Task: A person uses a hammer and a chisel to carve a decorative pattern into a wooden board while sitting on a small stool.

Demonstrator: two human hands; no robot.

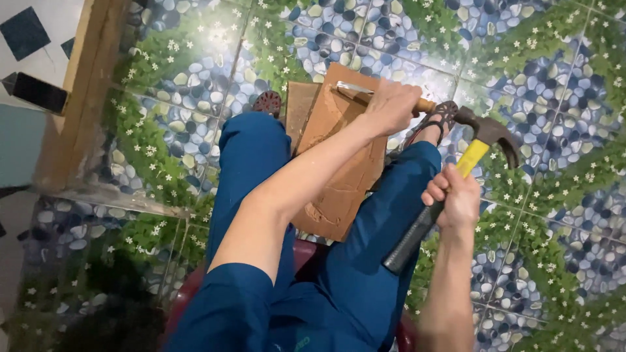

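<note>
- Tiled floor (195,85) fills the head view — glossy tiles printed with blue and grey pebbles, green leaves and small white flowers; glare near the top left.
- Left edge: a wooden frame or threshold (81,91) runs down the view, with pale chequered tiling beyond it.
- Person seated on a dark red stool (306,251), seen from above; blue trousers (251,156), blue sleeve, brown sandals (267,102) on both feet.
- Brown wooden board (339,176) rests tilted between the knees, its far end by the feet, its near end over the stool. Carved lines show on its face; a second, narrower board edge lies just beside it on the left.
- Left hand (391,104) is closed around a chisel (355,91) at the board's far end — wooden handle end sticks out to the right of the fist, metal blade points left, lying across the top corner of the board.
- Right hand (453,195) is wrapped tight on a claw hammer (456,176), gripping where the yellow shaft meets the black grip; the black grip trails down past the wrist.
- Hammer's dark steel head sits raised, up and right of the chisel handle, apart from it; claw curves down to the right.
</note>
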